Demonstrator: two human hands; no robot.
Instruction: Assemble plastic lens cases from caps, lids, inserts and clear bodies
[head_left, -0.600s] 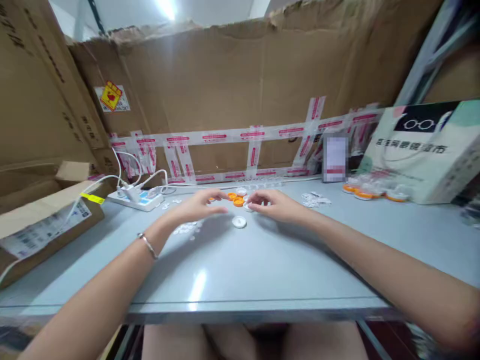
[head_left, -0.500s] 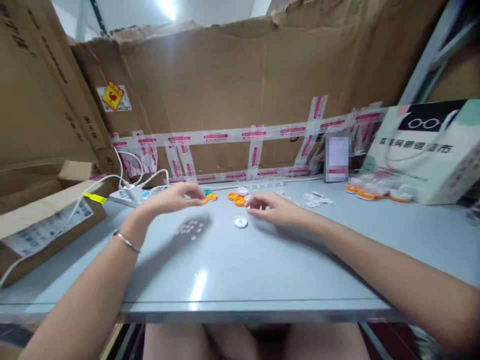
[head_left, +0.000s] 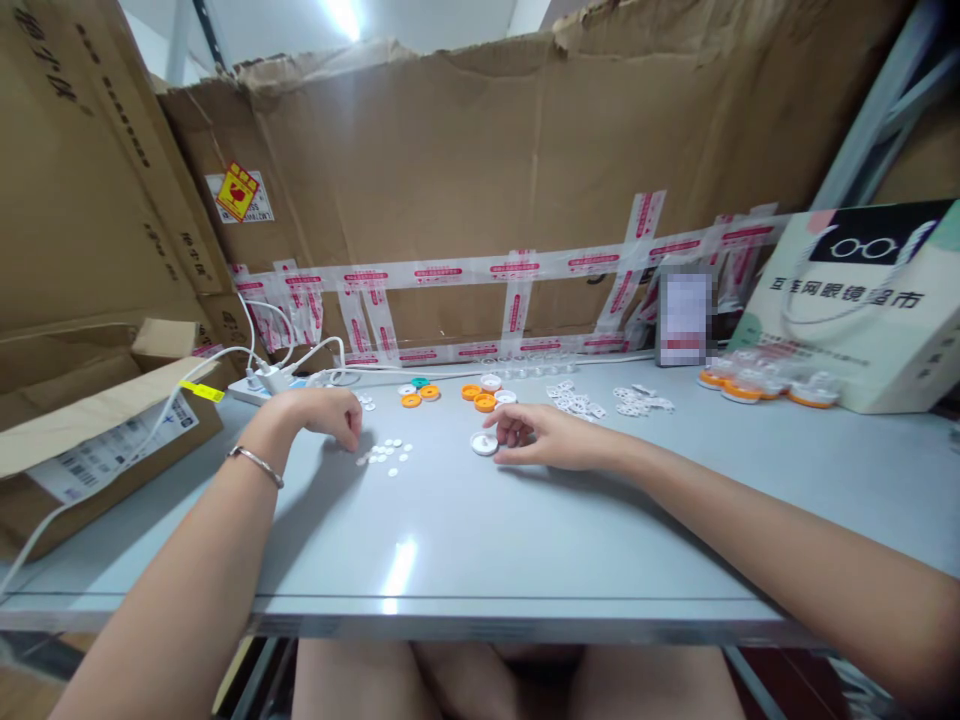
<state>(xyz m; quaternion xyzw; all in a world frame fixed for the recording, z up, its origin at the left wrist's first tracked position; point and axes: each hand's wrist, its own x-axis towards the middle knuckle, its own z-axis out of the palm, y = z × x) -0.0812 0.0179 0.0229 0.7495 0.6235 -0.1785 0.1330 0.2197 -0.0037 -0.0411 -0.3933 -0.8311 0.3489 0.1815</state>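
My left hand (head_left: 335,414) is bent down over the table, its fingertips pressed together; whatever they hold, if anything, is hidden. Small white pieces (head_left: 367,402) lie just behind it, and a scatter of small white discs (head_left: 384,452) lies to its right. My right hand (head_left: 536,436) is at the right edge of a round white disc-shaped part (head_left: 484,444) with a small raised centre, which lies flat on the table. Thumb and forefinger are apart beside its rim; whether they touch it I cannot tell.
Orange round parts (head_left: 484,402) and a green one (head_left: 419,382) lie farther back. Flat white pieces (head_left: 576,400) are heaped right of them. A phone (head_left: 685,318), clear-and-orange parts (head_left: 812,391) and a paper bag (head_left: 847,300) stand right; an open carton (head_left: 161,430) and power strip (head_left: 251,388) left.
My left hand has moved left and down, away from the orange parts, and its fingers have closed. My right hand has come nearer to the white disc-shaped part. The view has shifted slightly.
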